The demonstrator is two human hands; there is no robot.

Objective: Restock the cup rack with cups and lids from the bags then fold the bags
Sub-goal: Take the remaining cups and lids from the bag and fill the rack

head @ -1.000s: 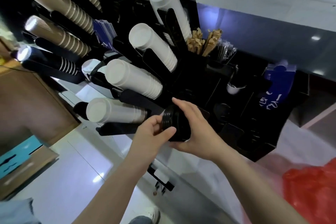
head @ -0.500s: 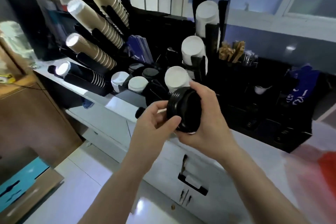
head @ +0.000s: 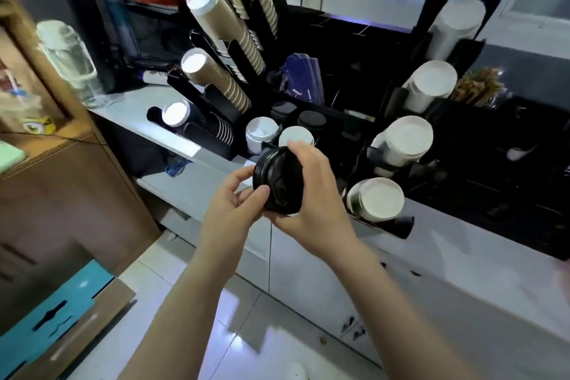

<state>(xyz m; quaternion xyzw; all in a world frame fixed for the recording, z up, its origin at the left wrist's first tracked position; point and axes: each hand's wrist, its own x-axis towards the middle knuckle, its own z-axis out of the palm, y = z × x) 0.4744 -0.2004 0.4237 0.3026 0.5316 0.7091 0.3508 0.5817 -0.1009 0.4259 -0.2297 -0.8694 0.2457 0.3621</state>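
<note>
- Head view: the right hand [head: 311, 194] wraps a stack of black lids [head: 277, 183] from the right side, fingers curled over its top edge and thumb beneath.
- The left hand [head: 233, 205] pinches the near rim of the same stack with thumb and fingertips, so both hands are grasping it.
- The stack is held in the air just in front of the black cup rack [head: 385, 120], above the edge of the pale tabletop [head: 462, 253].
- Just behind the lids, two low slots of the rack show white lids [head: 260, 133], with darker lids [head: 311, 120] in the slots behind them.
- On the rack's left side, tilted sleeves of brown ribbed cups [head: 228, 43] fan upward, with a sleeve of black cups [head: 197, 120] lowest.
- On its right side are tilted sleeves of white cups [head: 404, 140], one nearly touching the right hand's wrist side.
- A brown bundle, perhaps wooden stirrers [head: 476, 86], stands at the right; the blur keeps it unclear.
</note>
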